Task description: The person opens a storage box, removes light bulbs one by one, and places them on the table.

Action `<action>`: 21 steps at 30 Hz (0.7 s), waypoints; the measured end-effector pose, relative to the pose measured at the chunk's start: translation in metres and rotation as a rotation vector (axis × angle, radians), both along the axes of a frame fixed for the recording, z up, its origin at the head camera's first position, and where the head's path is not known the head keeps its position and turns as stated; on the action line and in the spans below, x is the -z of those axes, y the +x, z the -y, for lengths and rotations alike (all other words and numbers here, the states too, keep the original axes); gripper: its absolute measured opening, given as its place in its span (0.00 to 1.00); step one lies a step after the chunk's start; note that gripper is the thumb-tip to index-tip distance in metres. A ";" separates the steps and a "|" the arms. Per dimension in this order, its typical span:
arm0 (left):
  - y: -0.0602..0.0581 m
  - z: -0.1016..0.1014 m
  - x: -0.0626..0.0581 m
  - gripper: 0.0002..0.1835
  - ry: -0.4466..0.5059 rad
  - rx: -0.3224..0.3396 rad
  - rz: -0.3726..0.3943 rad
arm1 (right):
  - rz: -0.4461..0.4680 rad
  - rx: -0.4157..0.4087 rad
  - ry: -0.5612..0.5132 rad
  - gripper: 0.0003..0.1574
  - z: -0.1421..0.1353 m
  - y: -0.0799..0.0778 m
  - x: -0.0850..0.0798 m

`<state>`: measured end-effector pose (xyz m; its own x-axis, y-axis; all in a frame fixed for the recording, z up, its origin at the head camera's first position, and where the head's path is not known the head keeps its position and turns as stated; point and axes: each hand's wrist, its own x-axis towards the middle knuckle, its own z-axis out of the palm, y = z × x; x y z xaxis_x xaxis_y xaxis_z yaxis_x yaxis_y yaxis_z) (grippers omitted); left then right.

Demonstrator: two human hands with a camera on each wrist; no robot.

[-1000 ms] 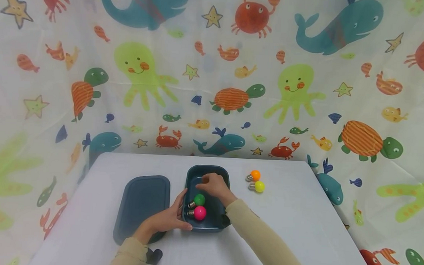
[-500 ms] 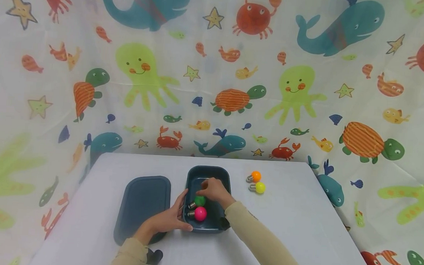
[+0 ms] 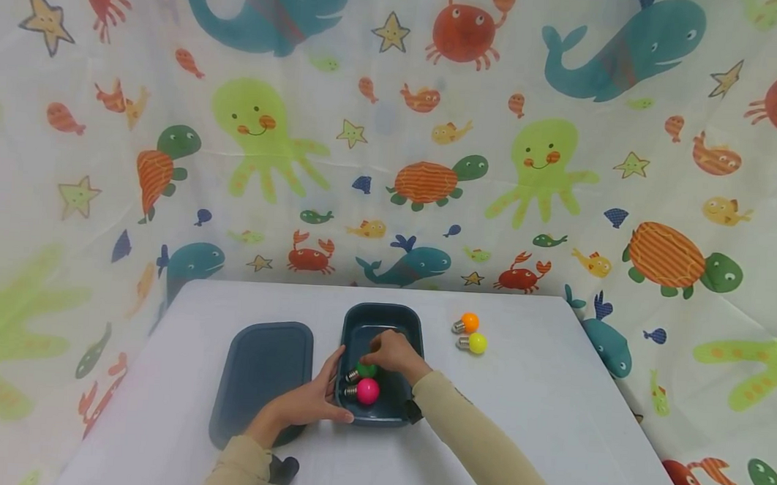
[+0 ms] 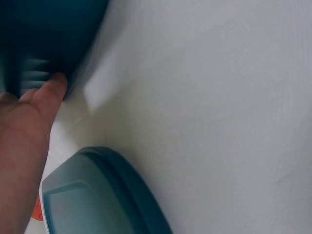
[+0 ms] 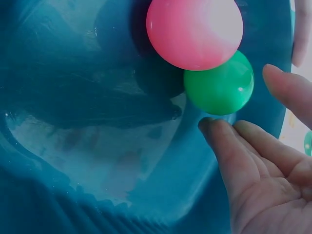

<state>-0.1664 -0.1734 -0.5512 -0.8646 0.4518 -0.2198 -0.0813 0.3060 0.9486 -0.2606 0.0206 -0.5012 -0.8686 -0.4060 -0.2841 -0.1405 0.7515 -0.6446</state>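
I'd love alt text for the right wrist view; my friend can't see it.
A bare right hand, thumb and fingers parted, is beside a round green bulb in a blue-green box. A pink bulb partly hides the green one from this angle.

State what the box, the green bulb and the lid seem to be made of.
Box: likely plastic, smooth and semi-glossy, since its floor shows soft reflections. Green bulb: glossy globe with a sharp highlight, plastic or coated glass, unclear which; its threaded base looks like metal from the silvery ridges. Lid: probably plastic, more matte, with a moulded-looking rim.
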 end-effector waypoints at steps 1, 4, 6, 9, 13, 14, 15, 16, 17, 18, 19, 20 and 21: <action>0.000 0.000 0.000 0.62 0.000 0.000 -0.001 | 0.002 -0.003 0.004 0.29 0.000 0.000 0.000; -0.001 0.000 0.001 0.63 0.003 0.005 -0.001 | 0.009 -0.013 0.023 0.29 0.000 -0.001 0.002; 0.000 0.000 0.001 0.63 0.007 0.006 0.002 | 0.021 -0.017 0.036 0.28 0.000 -0.001 0.003; 0.000 0.000 0.002 0.63 0.017 0.010 0.008 | 0.040 -0.023 0.042 0.27 0.001 0.000 0.002; -0.001 -0.001 0.002 0.63 0.031 0.014 0.010 | 0.053 -0.030 0.051 0.24 0.001 0.001 0.001; -0.001 -0.001 0.002 0.63 0.035 0.014 0.011 | 0.052 -0.032 0.059 0.24 0.001 0.001 0.001; -0.001 -0.001 0.002 0.63 0.036 0.013 0.011 | 0.049 -0.037 0.070 0.23 0.001 0.001 0.001; -0.001 -0.001 0.002 0.63 0.039 0.012 0.010 | 0.047 -0.040 0.080 0.23 0.001 0.001 0.000; -0.001 -0.001 0.002 0.63 0.040 0.011 0.009 | 0.047 -0.044 0.087 0.23 0.001 0.002 0.000; -0.001 -0.001 0.001 0.63 0.039 0.010 0.009 | 0.045 -0.048 0.093 0.23 0.001 0.002 0.000; -0.001 -0.001 0.001 0.63 0.036 0.010 0.008 | 0.043 -0.052 0.097 0.23 0.001 0.002 0.000; -0.001 -0.001 0.001 0.63 0.035 0.009 0.008 | 0.041 -0.056 0.100 0.23 0.001 0.002 0.000; -0.001 -0.001 0.001 0.63 0.034 0.008 0.010 | 0.039 -0.059 0.100 0.23 0.001 0.002 0.000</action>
<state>-0.1675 -0.1729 -0.5525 -0.8589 0.4660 -0.2125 -0.0881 0.2742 0.9576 -0.2585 0.0197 -0.5010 -0.8315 -0.4242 -0.3587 -0.1628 0.8034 -0.5728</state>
